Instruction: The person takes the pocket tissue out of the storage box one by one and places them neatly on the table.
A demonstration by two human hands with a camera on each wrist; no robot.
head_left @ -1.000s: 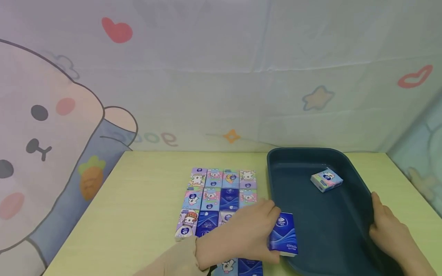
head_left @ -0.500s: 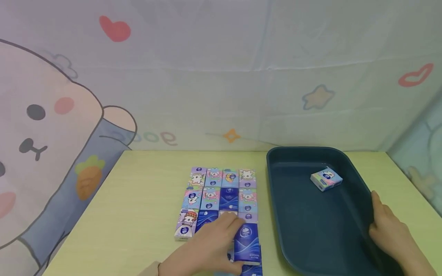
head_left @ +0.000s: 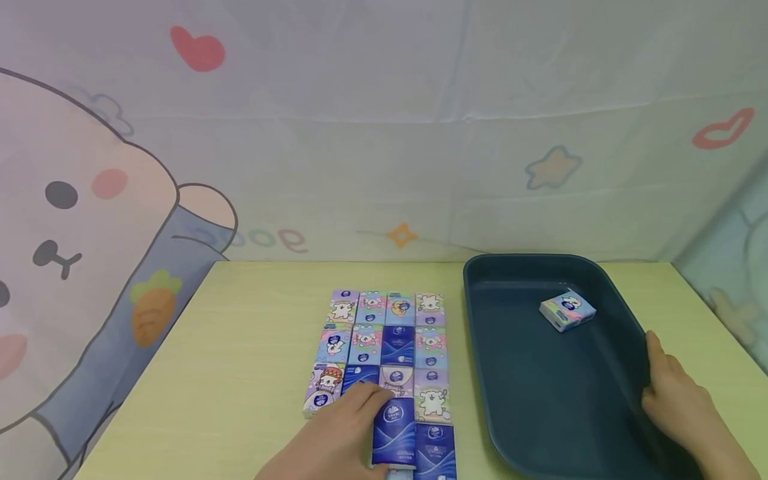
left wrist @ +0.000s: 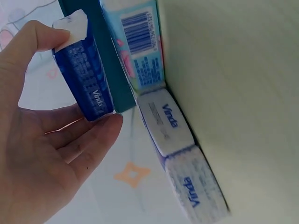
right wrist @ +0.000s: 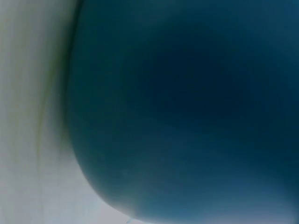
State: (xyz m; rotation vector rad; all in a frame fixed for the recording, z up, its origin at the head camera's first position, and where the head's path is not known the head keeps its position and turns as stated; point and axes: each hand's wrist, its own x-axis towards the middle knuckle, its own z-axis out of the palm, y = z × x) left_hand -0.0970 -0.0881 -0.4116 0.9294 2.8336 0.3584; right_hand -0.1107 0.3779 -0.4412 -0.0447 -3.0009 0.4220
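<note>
My left hand (head_left: 342,433) holds a dark blue tissue pack (head_left: 393,432) between thumb and fingers, over the near part of a block of tissue packs. In the left wrist view the thumb presses one end of this blue pack (left wrist: 84,70), and fingertips touch the other. The block has pastel cartoon packs (head_left: 367,344) and blue packs (head_left: 399,345) lying side by side in rows. My right hand (head_left: 681,400) grips the right rim of a dark teal tray (head_left: 558,393); some of its fingers are hidden. One pastel tissue pack (head_left: 567,310) lies tilted in the tray's far part.
The pale yellow table (head_left: 240,360) extends left of the packs. Behind it hangs a printed cloth (head_left: 360,133). Only the blurred tray (right wrist: 163,116) and a pale surface beside it show in the right wrist view.
My left hand has carried the blue pack leftward from the tray's left edge to above the block, uncovering packs in the right column. The right hand and tray stay in place.
</note>
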